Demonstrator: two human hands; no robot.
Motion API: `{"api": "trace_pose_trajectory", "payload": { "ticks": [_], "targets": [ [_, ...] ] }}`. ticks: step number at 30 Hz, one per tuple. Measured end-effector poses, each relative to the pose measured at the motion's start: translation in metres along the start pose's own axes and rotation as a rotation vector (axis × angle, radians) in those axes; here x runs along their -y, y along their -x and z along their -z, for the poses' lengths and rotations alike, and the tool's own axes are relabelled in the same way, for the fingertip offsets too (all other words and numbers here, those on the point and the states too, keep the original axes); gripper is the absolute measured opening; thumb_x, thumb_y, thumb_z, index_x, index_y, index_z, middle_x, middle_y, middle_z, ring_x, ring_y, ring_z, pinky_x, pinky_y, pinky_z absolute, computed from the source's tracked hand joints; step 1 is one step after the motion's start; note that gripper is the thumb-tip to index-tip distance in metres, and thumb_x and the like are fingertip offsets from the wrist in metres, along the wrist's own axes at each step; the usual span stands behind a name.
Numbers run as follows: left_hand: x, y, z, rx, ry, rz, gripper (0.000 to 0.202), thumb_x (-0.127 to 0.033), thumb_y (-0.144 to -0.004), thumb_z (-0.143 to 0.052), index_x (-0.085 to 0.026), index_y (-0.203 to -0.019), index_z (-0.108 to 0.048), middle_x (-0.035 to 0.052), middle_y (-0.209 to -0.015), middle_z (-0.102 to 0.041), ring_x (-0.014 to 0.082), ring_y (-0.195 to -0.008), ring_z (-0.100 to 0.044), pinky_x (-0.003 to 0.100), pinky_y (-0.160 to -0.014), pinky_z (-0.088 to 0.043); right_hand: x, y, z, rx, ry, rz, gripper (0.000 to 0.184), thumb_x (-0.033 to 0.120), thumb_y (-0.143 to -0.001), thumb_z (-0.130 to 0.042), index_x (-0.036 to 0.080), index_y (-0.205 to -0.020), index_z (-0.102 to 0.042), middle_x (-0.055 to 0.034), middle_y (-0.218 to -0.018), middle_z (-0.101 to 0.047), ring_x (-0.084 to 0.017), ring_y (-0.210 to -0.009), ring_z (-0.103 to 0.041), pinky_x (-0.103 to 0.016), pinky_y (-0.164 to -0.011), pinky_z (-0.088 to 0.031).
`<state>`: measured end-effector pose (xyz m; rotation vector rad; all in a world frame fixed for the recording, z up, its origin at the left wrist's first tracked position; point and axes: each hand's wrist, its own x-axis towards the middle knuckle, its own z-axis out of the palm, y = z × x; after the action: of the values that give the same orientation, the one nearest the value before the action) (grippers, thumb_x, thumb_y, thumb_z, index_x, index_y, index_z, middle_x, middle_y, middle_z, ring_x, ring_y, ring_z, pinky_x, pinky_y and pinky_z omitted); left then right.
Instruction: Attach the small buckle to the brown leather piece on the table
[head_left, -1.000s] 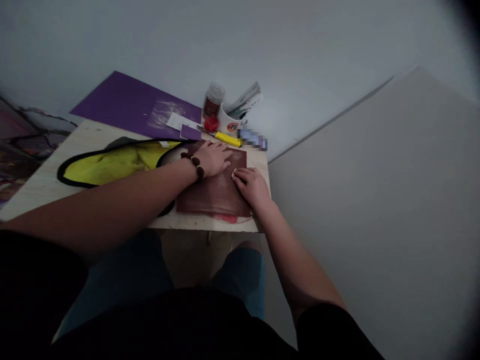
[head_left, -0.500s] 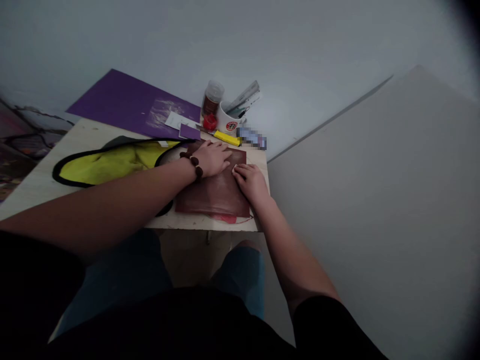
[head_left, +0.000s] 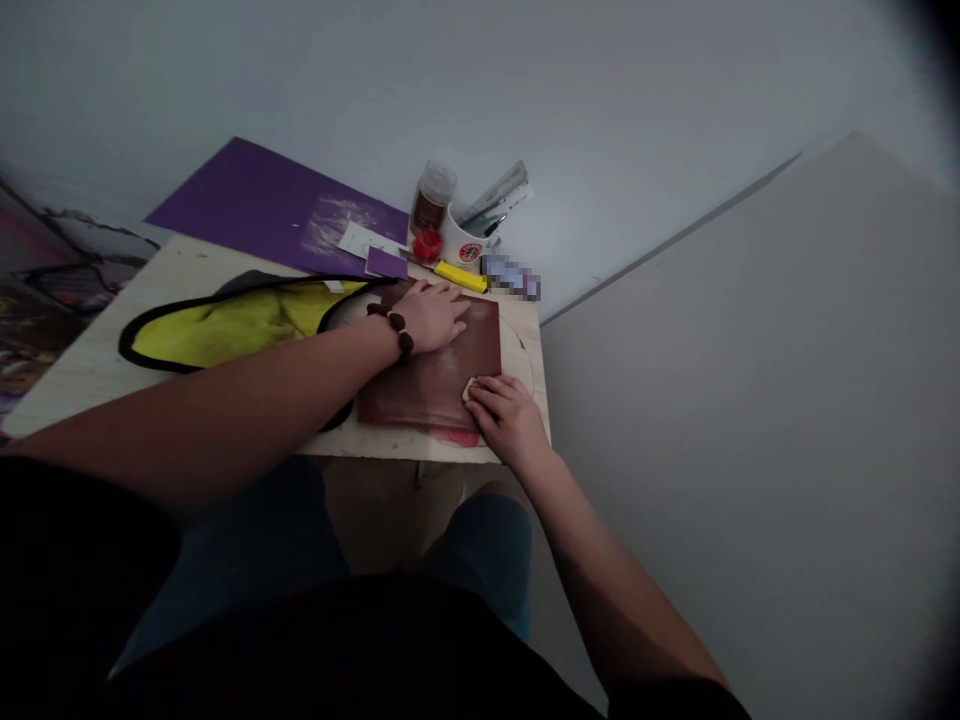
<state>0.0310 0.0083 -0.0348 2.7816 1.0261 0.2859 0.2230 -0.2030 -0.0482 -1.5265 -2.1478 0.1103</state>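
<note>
A reddish-brown sheet [head_left: 420, 390] with pale, whitish smears lies flat near the table's front edge. It looks like sandpaper. My left hand [head_left: 435, 316], with a brown beaded bracelet at the wrist, rests on its upper part, palm down and fingers stretched out. At the sheet's lower right, my right hand [head_left: 510, 412] pinches a small pale piece [head_left: 470, 389] against the surface. Only one edge of that piece shows; my fingers cover the rest. Beneath the sheet's lower edge, something red [head_left: 459, 437] peeks out.
Left of the sheet lies a yellow fabric item with black trim [head_left: 225, 330], partly under my forearm. Behind are a yellow utility knife [head_left: 461, 276], a red pot [head_left: 427, 245], a clear jar [head_left: 433, 195], a white mug [head_left: 465, 245] with rulers, and a purple board [head_left: 255, 200]. A wall borders the table.
My right hand has slid down along the sheet's right side, toward the front edge, with the pale piece. My left hand stays put on the sheet. The whole view has shifted slightly.
</note>
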Motion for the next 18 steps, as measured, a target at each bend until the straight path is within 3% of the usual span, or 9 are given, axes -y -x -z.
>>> {"api": "trace_pose_trajectory", "payload": {
  "ticks": [6,9,12,18],
  "targets": [
    [0.003,-0.001,-0.003,-0.003,-0.017,-0.009,0.053,-0.043,-0.117,-0.048,-0.024,-0.162,-0.068,0.0141,-0.18,-0.056,0.0343,-0.167,-0.049,0.056,-0.137,-0.031,-0.042,-0.082,-0.008,0.045,0.093,-0.083,0.025,0.029,-0.116,-0.07,0.022,-0.127,-0.091,-0.0113,-0.139,-0.088,-0.031,-0.132,-0.078,-0.051,-0.121,-0.058],
    [0.003,0.0,-0.002,-0.004,-0.029,-0.012,0.053,-0.044,-0.118,-0.046,-0.023,-0.163,-0.067,0.0141,-0.18,-0.056,0.0338,-0.167,-0.049,0.057,-0.138,-0.031,-0.051,-0.105,-0.008,0.048,0.106,-0.117,0.024,0.028,-0.115,-0.071,0.023,-0.126,-0.091,-0.0102,-0.137,-0.088,-0.03,-0.132,-0.078,-0.05,-0.122,-0.057],
    [0.001,0.0,0.0,0.009,-0.035,-0.01,0.055,-0.043,-0.118,-0.046,-0.021,-0.163,-0.067,0.0153,-0.18,-0.056,0.0346,-0.166,-0.049,0.057,-0.137,-0.032,-0.041,-0.09,-0.005,0.033,0.105,-0.122,0.025,0.029,-0.115,-0.07,0.024,-0.128,-0.091,-0.0107,-0.139,-0.088,-0.031,-0.132,-0.078,-0.05,-0.122,-0.057],
    [0.0,-0.001,0.002,0.017,0.008,0.015,0.056,-0.043,-0.116,-0.045,-0.024,-0.164,-0.067,0.0138,-0.18,-0.056,0.0354,-0.167,-0.047,0.059,-0.139,-0.029,0.003,-0.003,0.002,0.012,0.015,-0.035,0.027,0.035,-0.117,-0.068,0.027,-0.129,-0.091,-0.0102,-0.139,-0.088,-0.03,-0.133,-0.078,-0.054,-0.124,-0.058]
  ]
}}
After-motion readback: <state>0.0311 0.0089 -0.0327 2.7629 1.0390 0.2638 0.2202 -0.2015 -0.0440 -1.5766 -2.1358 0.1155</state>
